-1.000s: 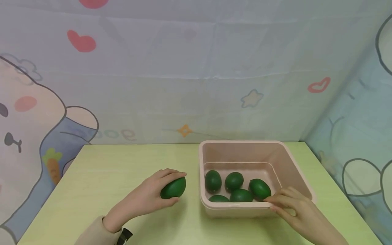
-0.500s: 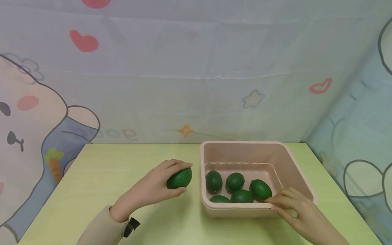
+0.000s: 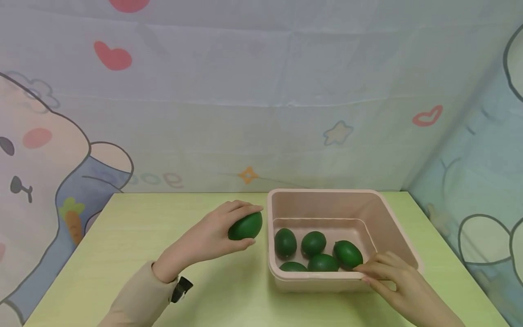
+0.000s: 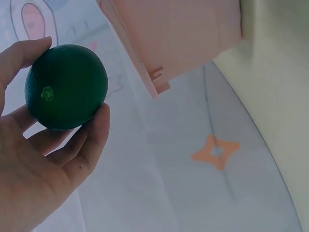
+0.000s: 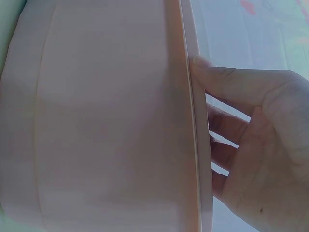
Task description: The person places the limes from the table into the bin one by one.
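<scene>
My left hand [image 3: 216, 229] grips a dark green lime [image 3: 246, 226] between thumb and fingers, held above the table just left of a pale pink plastic bin [image 3: 345, 274]. In the left wrist view the lime [image 4: 67, 87] shows its round stem end, with fingers curled along its far side. My right hand [image 3: 398, 277] pinches the bin's front rim near the right corner. The right wrist view has the thumb on the outside of the rim [image 5: 205, 159], the other fingers reaching over behind it. Several more limes [image 3: 313, 244] lie on the bin's floor, one partly hidden by the front wall.
The bin stands on a light yellow-green table [image 3: 151, 227], towards its right side. Behind the table hangs a printed cloth [image 3: 229, 113] with hearts, stars and a cartoon animal; a similar cloth [image 3: 482, 159] closes off the right side.
My left hand has risen and moved right and away from me with the lime, closer to the bin's left wall. My right hand stays on the rim.
</scene>
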Demonstrator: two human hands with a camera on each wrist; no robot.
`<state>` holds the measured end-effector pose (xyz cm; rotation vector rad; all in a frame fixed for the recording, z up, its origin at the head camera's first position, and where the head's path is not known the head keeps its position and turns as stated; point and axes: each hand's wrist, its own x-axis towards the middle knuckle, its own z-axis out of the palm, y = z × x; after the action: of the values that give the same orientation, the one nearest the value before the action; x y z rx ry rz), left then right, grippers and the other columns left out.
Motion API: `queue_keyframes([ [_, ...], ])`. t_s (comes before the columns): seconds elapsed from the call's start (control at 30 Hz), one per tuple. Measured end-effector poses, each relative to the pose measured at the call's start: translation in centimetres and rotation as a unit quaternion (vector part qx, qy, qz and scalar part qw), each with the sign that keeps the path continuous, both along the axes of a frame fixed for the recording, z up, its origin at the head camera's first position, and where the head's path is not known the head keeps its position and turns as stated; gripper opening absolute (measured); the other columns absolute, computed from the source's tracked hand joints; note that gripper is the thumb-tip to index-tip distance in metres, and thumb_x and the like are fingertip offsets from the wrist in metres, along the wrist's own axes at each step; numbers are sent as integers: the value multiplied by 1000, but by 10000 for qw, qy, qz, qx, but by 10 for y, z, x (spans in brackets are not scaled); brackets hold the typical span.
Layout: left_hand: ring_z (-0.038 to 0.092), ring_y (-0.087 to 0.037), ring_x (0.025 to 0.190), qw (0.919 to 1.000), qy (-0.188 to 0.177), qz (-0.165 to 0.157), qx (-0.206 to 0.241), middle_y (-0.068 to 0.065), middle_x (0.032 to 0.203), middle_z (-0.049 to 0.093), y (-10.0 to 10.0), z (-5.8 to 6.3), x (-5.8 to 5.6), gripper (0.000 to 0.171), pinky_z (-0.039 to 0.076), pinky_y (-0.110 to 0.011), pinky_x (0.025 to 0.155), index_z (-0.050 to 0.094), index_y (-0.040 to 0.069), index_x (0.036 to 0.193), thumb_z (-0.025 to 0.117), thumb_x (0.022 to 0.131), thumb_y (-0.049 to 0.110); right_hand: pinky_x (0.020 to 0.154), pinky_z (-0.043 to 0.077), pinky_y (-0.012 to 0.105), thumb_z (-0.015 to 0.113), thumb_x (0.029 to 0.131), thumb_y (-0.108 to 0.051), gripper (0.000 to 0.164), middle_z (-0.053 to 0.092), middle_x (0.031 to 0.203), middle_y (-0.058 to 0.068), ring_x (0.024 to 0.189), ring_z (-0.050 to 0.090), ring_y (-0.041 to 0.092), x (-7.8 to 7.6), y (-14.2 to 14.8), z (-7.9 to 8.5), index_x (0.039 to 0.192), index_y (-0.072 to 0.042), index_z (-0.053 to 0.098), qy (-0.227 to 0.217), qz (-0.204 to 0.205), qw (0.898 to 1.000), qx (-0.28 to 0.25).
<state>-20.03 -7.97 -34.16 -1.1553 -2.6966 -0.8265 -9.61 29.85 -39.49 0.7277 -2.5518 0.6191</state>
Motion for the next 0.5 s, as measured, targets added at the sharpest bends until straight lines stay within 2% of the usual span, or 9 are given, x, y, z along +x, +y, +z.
queue_keyframes([
  [0.27, 52, -13, 116, 9999, -70, -77, 128, 7, 132, 52, 8, 9, -4, 55, 50, -34, 92, 52, 29, 137, 71, 85, 30, 71, 37, 6, 76, 78, -7, 35, 60, 95, -24, 88, 47, -6, 0, 0, 0, 103, -33, 72, -42, -56, 10000, 41],
  [0.5, 52, -14, 118, 9993, 157, -255, 210, 4, 132, 53, 19, 16, -6, 56, 51, -33, 93, 52, 28, 137, 72, 84, 28, 71, 37, 6, 76, 79, -8, 35, 60, 95, -25, 88, 48, -6, 0, 0, 1, 103, -33, 72, -68, -66, 9999, 62],
])
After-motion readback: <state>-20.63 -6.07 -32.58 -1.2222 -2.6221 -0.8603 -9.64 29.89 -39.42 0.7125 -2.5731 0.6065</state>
